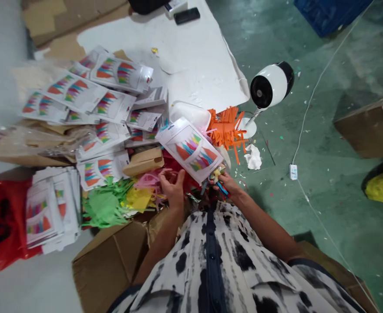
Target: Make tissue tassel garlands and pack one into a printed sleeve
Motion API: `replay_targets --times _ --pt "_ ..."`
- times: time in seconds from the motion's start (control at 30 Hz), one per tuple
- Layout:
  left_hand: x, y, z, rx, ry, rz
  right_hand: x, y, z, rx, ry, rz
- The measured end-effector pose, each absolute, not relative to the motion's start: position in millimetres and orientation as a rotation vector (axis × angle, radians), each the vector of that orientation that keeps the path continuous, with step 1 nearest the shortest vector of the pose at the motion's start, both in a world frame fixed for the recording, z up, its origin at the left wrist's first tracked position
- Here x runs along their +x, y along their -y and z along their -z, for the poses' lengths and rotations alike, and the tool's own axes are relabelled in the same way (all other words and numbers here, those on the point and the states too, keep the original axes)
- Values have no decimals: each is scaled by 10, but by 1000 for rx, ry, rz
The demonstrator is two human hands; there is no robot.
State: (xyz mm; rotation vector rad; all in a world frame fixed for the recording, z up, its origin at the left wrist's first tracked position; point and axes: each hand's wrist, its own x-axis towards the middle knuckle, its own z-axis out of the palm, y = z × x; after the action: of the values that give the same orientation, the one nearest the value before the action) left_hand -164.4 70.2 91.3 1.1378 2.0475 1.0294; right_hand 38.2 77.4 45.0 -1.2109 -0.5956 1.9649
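Note:
My right hand is closed around a small bunch of coloured strips, with blue and pale yellow showing. Just above it, a white package printed with colourful tassel garlands lies tilted, its lower corner close to my right fingers; whether they touch it I cannot tell. My left hand has its thumb and curled fingers apart, with nothing visible between them. It hovers by pink strips and yellow tissue paper. Green fringed paper lies further left, and orange fringed paper sits beyond the package.
Many printed packages are heaped at the left, with another stack beside a red bag. A white and black fan stands right of the white table. A cardboard box is near my left arm; a cable crosses the floor.

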Motion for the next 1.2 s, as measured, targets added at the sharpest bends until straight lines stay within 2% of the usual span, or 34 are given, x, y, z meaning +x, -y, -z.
replay_targets --times 0.17,0.27,0.4,0.53,0.67,0.87,1.0,1.2 --pt "-1640 -1060 -776 322 -1348 -1203 344 -677 -521 -1378 1057 -1871" --pt "-1510 -1099 -754 84 -1228 -1208 298 -613 -671 -1495 1348 -1657" --pt "-1394 -922 -766 -86 -1126 -1098 259 -579 -798 -1666 1940 -1145" --pt "-1303 -762 -801 -159 -1038 -1031 222 -606 -739 -1823 2046 -894" --pt "-1276 -718 -829 -211 -1035 -1010 217 -570 -736 -1796 2160 -891" --pt "-1482 -719 -826 -295 -963 -1006 585 -401 -1039 -1262 2287 -1024" --pt "-1511 -715 -828 -285 -921 -1035 767 -278 -1046 -1307 2015 -996" --pt "-1355 -663 -877 -250 -911 -982 652 -280 -797 -1369 2132 -985"
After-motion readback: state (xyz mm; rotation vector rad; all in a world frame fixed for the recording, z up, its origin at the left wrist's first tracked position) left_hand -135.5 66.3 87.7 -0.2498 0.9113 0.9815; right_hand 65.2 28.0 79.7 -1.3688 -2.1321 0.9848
